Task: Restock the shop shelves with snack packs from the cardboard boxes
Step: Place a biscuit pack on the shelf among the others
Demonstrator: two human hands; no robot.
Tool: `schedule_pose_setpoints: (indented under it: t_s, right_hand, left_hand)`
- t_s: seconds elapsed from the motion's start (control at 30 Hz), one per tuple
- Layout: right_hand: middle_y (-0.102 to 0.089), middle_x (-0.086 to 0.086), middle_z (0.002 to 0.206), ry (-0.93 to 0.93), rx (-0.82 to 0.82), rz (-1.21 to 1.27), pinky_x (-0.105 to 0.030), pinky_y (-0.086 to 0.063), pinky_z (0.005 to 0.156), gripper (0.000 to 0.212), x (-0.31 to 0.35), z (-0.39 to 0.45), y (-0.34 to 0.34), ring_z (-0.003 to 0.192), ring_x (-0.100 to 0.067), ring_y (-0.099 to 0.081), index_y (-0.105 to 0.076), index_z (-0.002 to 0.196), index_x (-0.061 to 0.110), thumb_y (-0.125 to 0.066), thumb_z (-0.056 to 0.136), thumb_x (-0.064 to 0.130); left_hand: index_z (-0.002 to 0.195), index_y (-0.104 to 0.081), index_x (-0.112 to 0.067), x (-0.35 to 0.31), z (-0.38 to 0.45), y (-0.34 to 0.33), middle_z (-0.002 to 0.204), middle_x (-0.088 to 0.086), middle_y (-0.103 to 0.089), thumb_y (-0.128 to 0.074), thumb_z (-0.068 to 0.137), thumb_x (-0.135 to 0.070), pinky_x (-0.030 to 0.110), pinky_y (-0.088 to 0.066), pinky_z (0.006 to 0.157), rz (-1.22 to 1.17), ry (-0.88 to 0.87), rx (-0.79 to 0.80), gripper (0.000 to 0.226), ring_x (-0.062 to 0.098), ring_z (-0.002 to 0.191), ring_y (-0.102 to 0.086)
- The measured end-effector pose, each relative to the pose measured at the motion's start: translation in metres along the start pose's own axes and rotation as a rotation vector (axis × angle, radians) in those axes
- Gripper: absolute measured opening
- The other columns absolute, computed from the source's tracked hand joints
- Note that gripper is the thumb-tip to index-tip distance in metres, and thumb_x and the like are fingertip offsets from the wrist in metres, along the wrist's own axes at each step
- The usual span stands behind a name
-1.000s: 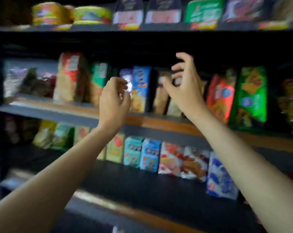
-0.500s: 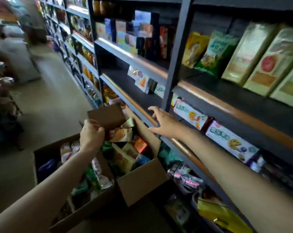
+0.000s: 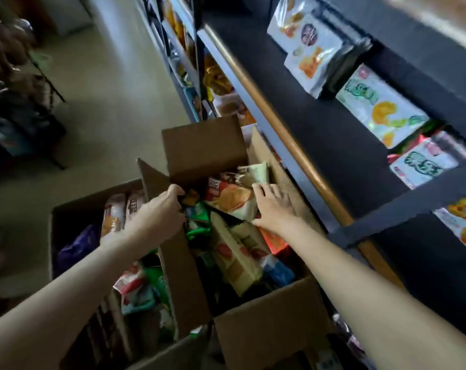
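Head: L hand curled on snack pack; R hand flat on orange pack.

A person's left hand and right hand reach into an open cardboard box crammed with snack packs on the floor beside dark shop shelves, a second box alongside.
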State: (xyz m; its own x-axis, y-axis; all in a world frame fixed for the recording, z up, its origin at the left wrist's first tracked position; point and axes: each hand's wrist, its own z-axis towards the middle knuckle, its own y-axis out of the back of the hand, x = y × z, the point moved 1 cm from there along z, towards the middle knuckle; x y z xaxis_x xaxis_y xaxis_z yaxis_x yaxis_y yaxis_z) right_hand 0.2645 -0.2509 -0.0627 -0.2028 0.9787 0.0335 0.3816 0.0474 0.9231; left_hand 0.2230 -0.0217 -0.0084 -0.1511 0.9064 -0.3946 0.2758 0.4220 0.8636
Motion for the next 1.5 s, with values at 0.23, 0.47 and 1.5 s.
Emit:
schedule_pose_setpoints:
  t_s: [0.23, 0.47, 1.5]
  right_hand:
    - [-0.019, -0.024, 0.147, 0.016, -0.060, -0.277, -0.051, -0.018, 0.111, 0.081, 0.017, 0.072, -0.054, 0.133, -0.037, -0.029, -0.009, 0.146, 0.011, -0.061, 0.087, 0.031]
    - [-0.013, -0.027, 0.148, -0.044, -0.089, -0.309, -0.049, -0.022, 0.109, 0.094, 0.023, 0.077, -0.080, 0.131, -0.039, -0.027, 0.002, 0.148, 0.011, -0.064, 0.084, 0.031]
    - [-0.049, -0.014, 0.122, -0.364, -1.222, -0.329, -0.044, -0.043, 0.082, 0.087, 0.052, -0.408, 0.292, 0.107, -0.032, -0.046, -0.035, 0.126, 0.019, -0.078, 0.054, 0.042]
  left_hand:
    - [0.128, -0.039, -0.013, 0.004, 0.073, -0.033, 0.119, 0.007, -0.059, -0.049, 0.086, -0.009, 0.036, -0.044, 0.093, -0.133, 0.066, 0.130, 0.043, 0.025, 0.108, -0.055]
    - [0.124, -0.044, -0.011, 0.016, 0.084, -0.061, 0.113, 0.006, -0.062, -0.047, 0.089, -0.011, 0.032, -0.046, 0.086, -0.235, 0.141, 0.123, 0.035, 0.024, 0.104, -0.058]
    - [0.098, -0.061, -0.012, -0.241, -0.202, 0.198, 0.087, 0.004, -0.067, -0.053, 0.089, -0.037, 0.033, -0.045, 0.090, -1.303, -0.600, 0.874, 0.029, 0.019, 0.090, -0.061]
